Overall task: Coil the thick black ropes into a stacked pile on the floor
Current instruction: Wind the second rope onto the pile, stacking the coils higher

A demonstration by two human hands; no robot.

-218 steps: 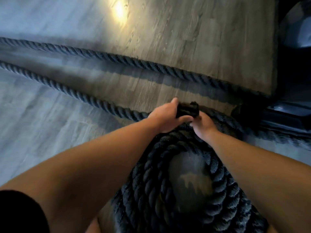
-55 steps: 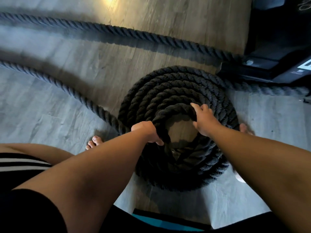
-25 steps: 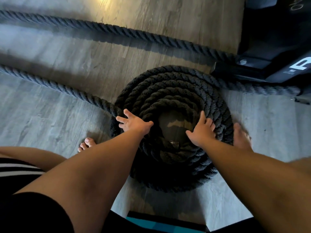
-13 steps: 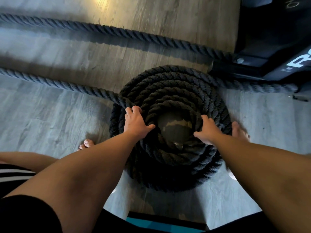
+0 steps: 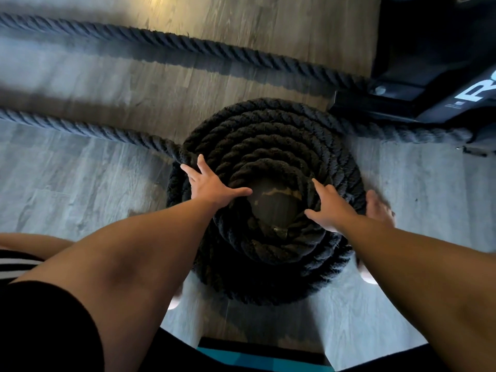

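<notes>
A thick black rope lies wound into a stacked round coil (image 5: pixel 268 135) on the wooden floor, with bare floor showing in its centre hole. My left hand (image 5: pixel 210 183) rests flat on the coil's left side, fingers spread. On the right side of the inner rings lies my right hand (image 5: pixel 331 205), also flat with fingers apart. Neither hand grips the rope. One straight length of rope (image 5: pixel 80 128) runs from the left edge into the coil. A second straight rope (image 5: pixel 188 47) crosses the floor farther back.
A black machine base (image 5: pixel 418 84) with white lettering stands at the back right, and the ropes run to it. My bare right foot (image 5: pixel 378 208) sits against the coil's right side. A teal and black mat edge (image 5: pixel 255 358) lies at the near side.
Both hands let go of the inner ring and now lie open on the coil top. The rope length on the left has been drawn in closer and straighter.
</notes>
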